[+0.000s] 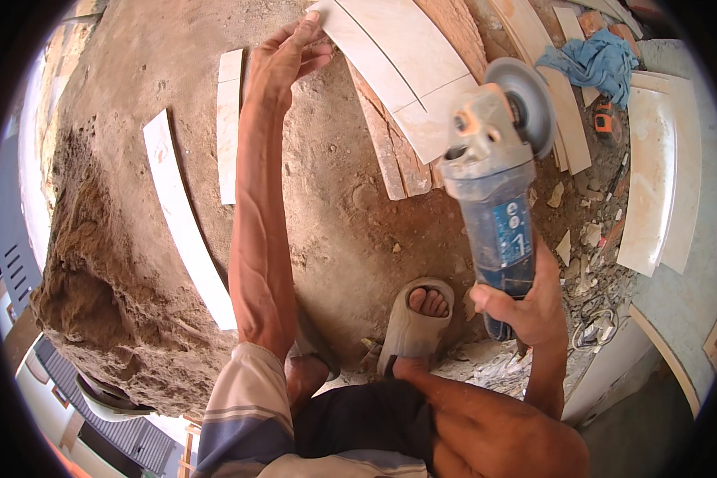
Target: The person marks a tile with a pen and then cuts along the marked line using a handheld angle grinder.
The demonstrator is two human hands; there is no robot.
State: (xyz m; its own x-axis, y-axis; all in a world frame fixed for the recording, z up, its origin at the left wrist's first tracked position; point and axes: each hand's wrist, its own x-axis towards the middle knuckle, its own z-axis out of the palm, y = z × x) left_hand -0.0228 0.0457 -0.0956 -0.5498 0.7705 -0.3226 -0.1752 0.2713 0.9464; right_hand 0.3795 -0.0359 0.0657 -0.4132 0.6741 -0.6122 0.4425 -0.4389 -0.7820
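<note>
In my right hand (526,307) is a blue-and-grey angle grinder (486,179), gripped by its body with the cutting disc (522,103) uppermost. The disc hangs by the near right end of a pale tile (414,60), and I cannot tell whether it touches. A long dark slit runs along that tile, and a thin line crosses it. My left hand (291,60) pinches the tile's far left corner, thumb on top, the other fingers beside or under the edge. Rough reddish wooden boards (386,139) lie beneath the tile.
Narrow tile strips (185,215) lie on the dirt ground at left. At right are more pale tiles (645,175), a blue cloth (593,64), an orange tape measure (605,123) and broken rubble (589,239). My sandalled foot (422,311) stands below the grinder. An earth edge drops off at far left.
</note>
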